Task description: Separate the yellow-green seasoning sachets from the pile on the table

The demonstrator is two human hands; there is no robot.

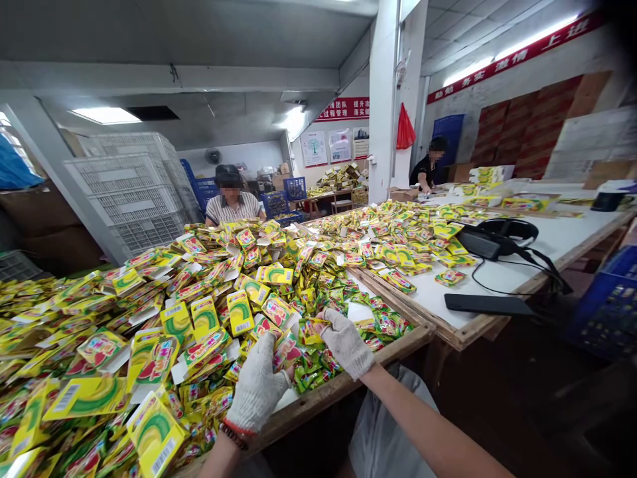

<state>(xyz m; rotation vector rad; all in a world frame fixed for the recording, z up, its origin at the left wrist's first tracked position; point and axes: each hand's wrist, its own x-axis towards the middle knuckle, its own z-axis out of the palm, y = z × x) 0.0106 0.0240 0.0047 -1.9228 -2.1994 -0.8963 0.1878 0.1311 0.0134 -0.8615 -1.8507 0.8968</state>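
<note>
White knit gloves with bare fingertips cover both hands. My left hand (257,388) grips a small printed carton (285,350), thumb on one side and fingers underneath. Just to its right, my right hand (346,342) pinches a small yellow packet (312,331) between thumb and fingers, close to the carton's upper end. Below both hands lie loose green and red candy packets (311,368) on the table. A large heap of yellow flat cartons (204,317), many with open flaps, spreads to the left and ahead.
A wooden rim (343,392) edges the table in front of me. To the right are a black phone-like slab (488,305) and a black headset (480,242) with a cable. Two people work beyond the heap. A blue crate (604,318) stands at far right.
</note>
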